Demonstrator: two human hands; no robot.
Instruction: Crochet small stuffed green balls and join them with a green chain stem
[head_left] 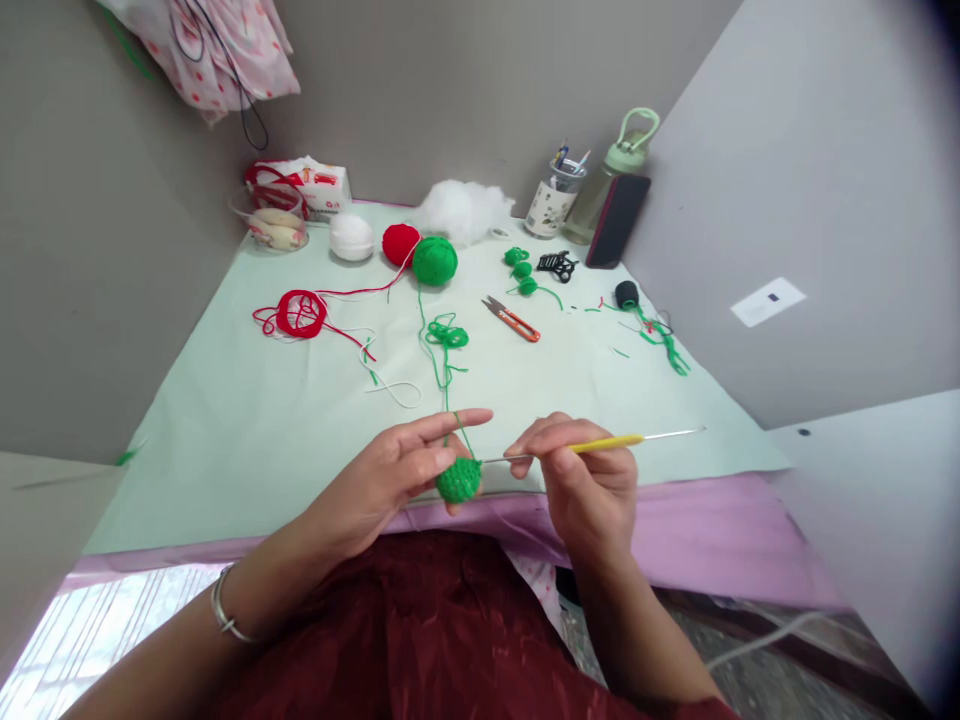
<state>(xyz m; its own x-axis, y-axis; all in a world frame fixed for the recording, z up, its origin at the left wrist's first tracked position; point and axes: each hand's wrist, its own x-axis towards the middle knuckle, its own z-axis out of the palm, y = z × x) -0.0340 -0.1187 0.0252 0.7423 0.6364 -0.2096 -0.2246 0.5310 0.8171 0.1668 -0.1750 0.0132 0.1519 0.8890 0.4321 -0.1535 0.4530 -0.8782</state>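
Note:
My left hand (405, 460) pinches a small round piece of green crochet (458, 481) between thumb and fingers. Its index finger is stretched out, with green yarn (447, 395) running over it from the table. In my right hand (589, 480) is a crochet hook (607, 443) with a yellow handle and metal ends. The hook's left tip meets the upper right edge of the crochet piece; whether it sits inside a stitch I cannot tell. A loose tangle of green yarn (446, 334) lies beyond my left hand, and the green yarn ball (435, 261) sits farther back.
Orange thread snips (511, 319) lie mid-table. Behind are red (400, 243) and white (351, 238) yarn balls, white stuffing (465, 210), a pen cup (553, 200), a bottle (600, 195) and a phone (618, 222). Small green crochet pieces (522, 270) and a black claw clip (557, 265) lie at right.

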